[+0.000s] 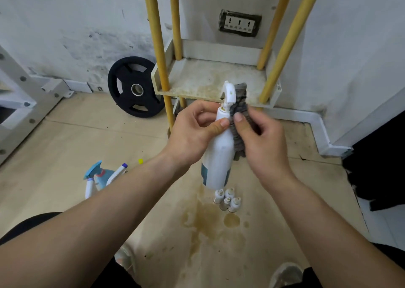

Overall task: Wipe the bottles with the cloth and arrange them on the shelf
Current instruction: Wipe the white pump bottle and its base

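My left hand (192,132) grips a white spray bottle (218,160) round its neck and holds it upright in front of the shelf. My right hand (260,138) pinches a grey cloth (240,114) against the bottle's right side, and the cloth reaches up to the white trigger head. The shelf (197,79) is a stained white board between yellow posts, low against the wall. Several small white bottles (228,199) stand on the floor below the held bottle. More spray bottles (103,177), blue and white, lie on the floor at the left.
A black weight plate (133,86) leans on the wall left of the shelf. A wall socket (240,23) sits behind the shelf. A white metal frame (19,90) is at far left. Brown stains (210,222) mark the floor. My shoes (287,274) show at the bottom.
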